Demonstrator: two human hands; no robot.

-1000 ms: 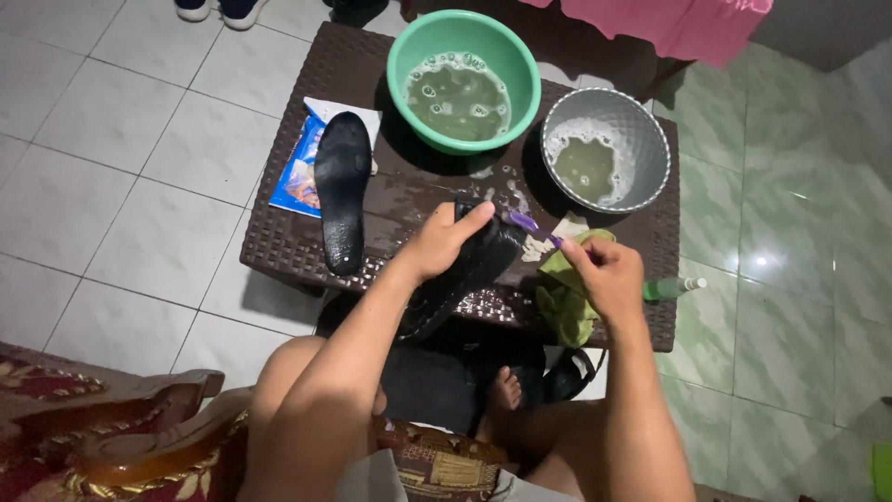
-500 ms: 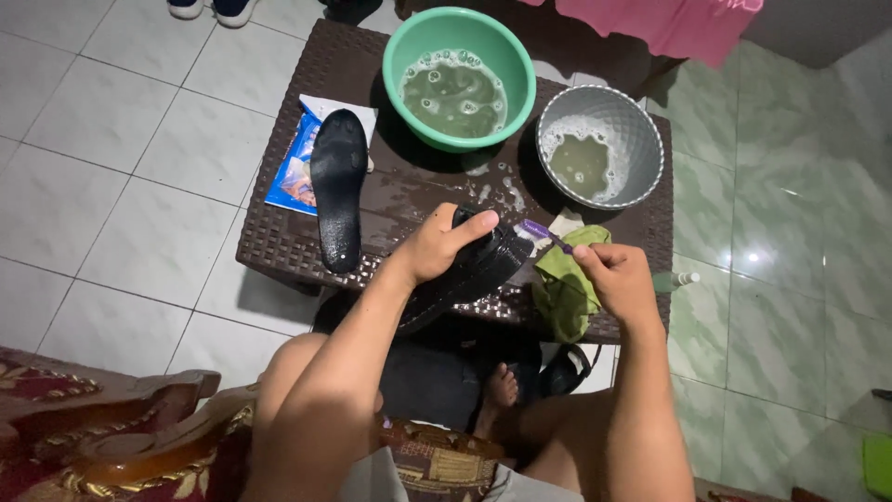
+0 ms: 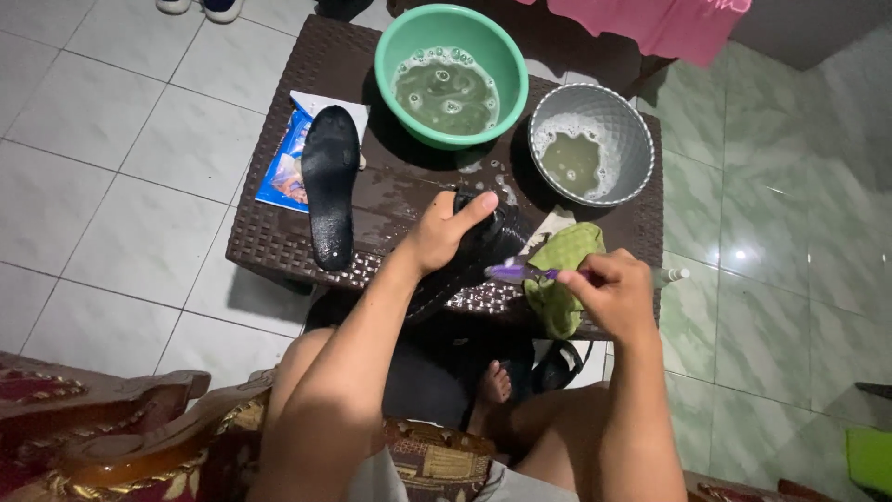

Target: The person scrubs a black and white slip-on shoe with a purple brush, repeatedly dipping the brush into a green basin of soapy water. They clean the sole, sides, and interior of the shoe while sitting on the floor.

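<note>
Left hand (image 3: 444, 234) was wrapped around a black shoe (image 3: 474, 251) and held it tight near the front edge of the brown table (image 3: 269, 237). The shoe leaned over that edge, toward the person's lap. Right hand (image 3: 611, 290) was closed on a purple toothbrush (image 3: 522, 271), and the brush end touched the side of the shoe. It looked like the scrubbing step, with the shoe only partly cleaned. The next move would need the brush pushed firmly along the shoe while the other hand kept it from slipping, as the table looked wet.

A green cloth (image 3: 557, 270) lay just beside the right hand, at the front edge. A black insole (image 3: 331, 186) lay flat near the left edge, partly on a blue packet (image 3: 283, 172). At the back edge sat a green bowl (image 3: 400, 102) and a grey bowl (image 3: 641, 158), both with soapy water. A small bottle (image 3: 671, 275) poked out past the right edge.
</note>
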